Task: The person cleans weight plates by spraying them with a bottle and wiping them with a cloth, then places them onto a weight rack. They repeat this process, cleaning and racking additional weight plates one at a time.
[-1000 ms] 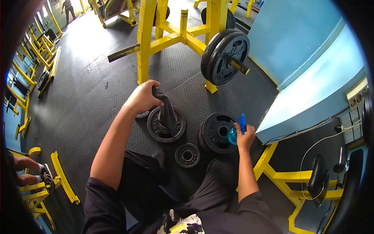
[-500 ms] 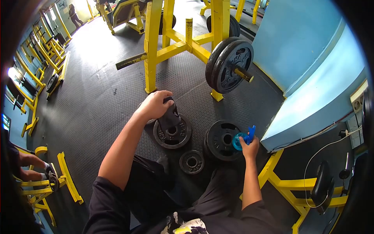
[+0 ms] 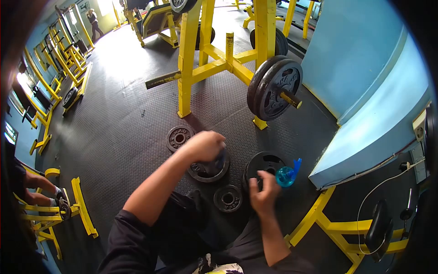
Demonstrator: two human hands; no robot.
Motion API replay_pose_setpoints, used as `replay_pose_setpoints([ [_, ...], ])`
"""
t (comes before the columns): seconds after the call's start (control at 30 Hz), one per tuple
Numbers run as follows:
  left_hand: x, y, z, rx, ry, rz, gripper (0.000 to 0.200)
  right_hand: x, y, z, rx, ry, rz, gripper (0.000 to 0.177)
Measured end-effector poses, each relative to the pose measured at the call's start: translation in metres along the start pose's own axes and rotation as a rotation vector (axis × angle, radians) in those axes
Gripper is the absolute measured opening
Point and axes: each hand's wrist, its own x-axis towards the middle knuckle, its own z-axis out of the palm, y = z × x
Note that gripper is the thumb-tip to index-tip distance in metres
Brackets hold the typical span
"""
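Observation:
My left hand point(image 3: 206, 145) presses a dark cloth point(image 3: 221, 160) down on a black weight plate point(image 3: 207, 171) lying flat on the rubber floor. My right hand point(image 3: 263, 194) hovers with loosely curled fingers and holds nothing. It is just in front of a low stack of black plates point(image 3: 263, 163). A blue spray bottle point(image 3: 287, 175) stands on its own beside that stack, a little right of the hand. A small plate point(image 3: 227, 198) lies between my knees, and another small plate point(image 3: 178, 137) lies to the left of my left hand.
A yellow plate rack point(image 3: 189, 68) stands ahead, with two large plates point(image 3: 275, 89) on a peg. A blue padded block point(image 3: 369, 132) rises at the right and yellow frames point(image 3: 346, 233) sit below it. Someone's legs point(image 3: 39, 192) show at the left. Another person point(image 3: 93, 20) stands far off.
My right hand has let go of the blue spray bottle and drawn back toward me. My left hand has come down with the cloth onto the plate, uncovering the small plate to its left.

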Motion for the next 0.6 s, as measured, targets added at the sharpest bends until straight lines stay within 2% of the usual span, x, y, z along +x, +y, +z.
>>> replay_pose_setpoints([
  [0.03, -0.003, 0.012, 0.008, 0.052, -0.035, 0.055, 0.032, -0.007, -0.010, 0.023, 0.224, -0.148, 0.112, 0.038],
  [0.07, -0.008, 0.022, 0.017, 0.074, -0.099, 0.052, 0.032, -0.017, -0.007, 0.058, 0.610, -0.166, 0.261, 0.046],
  [0.1, -0.014, 0.035, 0.025, 0.095, -0.164, 0.049, 0.032, -0.024, 0.000, 0.088, 0.619, -0.169, 0.263, 0.046],
  [0.17, -0.020, 0.043, 0.048, 0.312, -0.336, 0.107, 0.028, -0.033, 0.010, 0.128, 1.100, -0.284, 0.407, 0.062],
  [0.2, -0.029, 0.048, 0.054, 0.306, -0.294, 0.088, 0.024, -0.034, 0.006, 0.128, 1.100, -0.301, 0.417, 0.062],
  [0.23, -0.038, 0.052, 0.059, 0.294, -0.257, 0.066, 0.021, -0.036, 0.005, 0.125, 0.835, -0.360, 0.368, 0.067],
  [0.27, -0.042, 0.049, 0.065, 0.329, -0.336, 0.082, 0.026, -0.040, 0.003, 0.124, 0.571, -0.419, 0.318, 0.072],
  [0.3, -0.046, 0.045, 0.068, 0.306, -0.353, 0.066, 0.026, -0.042, 0.001, 0.125, 0.568, -0.446, 0.337, 0.072],
  [0.37, -0.048, 0.029, 0.060, 0.259, -0.537, 0.039, 0.035, -0.037, -0.007, 0.134, 0.600, -0.200, 0.538, 0.071],
  [0.4, -0.047, 0.014, 0.058, 0.210, -0.606, -0.059, 0.041, -0.044, 0.002, 0.147, 0.514, -0.118, 0.489, 0.062],
  [0.43, -0.047, 0.011, 0.039, 0.263, -0.592, -0.111, 0.042, -0.048, 0.009, 0.156, 0.510, -0.128, 0.502, 0.062],
  [0.5, -0.047, -0.007, 0.007, 0.251, -0.367, -0.259, 0.044, -0.053, 0.028, 0.178, 0.254, -0.155, 0.391, 0.061],
  [0.53, -0.049, -0.027, 0.000, 0.222, -0.168, -0.250, 0.041, -0.059, 0.042, 0.196, 0.137, -0.200, 0.285, 0.062],
  [0.57, -0.047, -0.029, -0.021, 0.194, -0.129, -0.335, 0.042, -0.057, 0.046, 0.209, 0.042, -0.296, 0.260, 0.071],
  [0.6, -0.054, -0.049, -0.022, 0.150, 0.088, -0.278, 0.045, -0.056, 0.053, 0.226, -0.043, -0.384, 0.240, 0.077],
])
